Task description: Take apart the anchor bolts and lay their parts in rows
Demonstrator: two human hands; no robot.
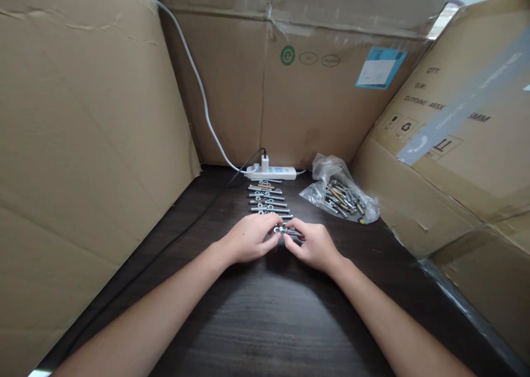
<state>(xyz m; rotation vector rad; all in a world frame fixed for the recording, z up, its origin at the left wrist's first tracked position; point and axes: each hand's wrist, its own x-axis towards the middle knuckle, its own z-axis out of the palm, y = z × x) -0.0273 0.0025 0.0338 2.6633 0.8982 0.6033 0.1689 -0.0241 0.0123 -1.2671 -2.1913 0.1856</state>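
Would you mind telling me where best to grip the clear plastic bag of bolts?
Probably the bunched, empty top of the plastic bag, pinched from above. The bolts lie heavy in its lower part, so the crumpled upper film looks easiest to gather.

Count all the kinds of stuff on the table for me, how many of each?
Hands: 2 (left hand, right hand)
Bolt held in the hands: 1
Bolts laid in a row: about 6
Plastic bag of bolts: 1
Power strip: 1
Total: about 11
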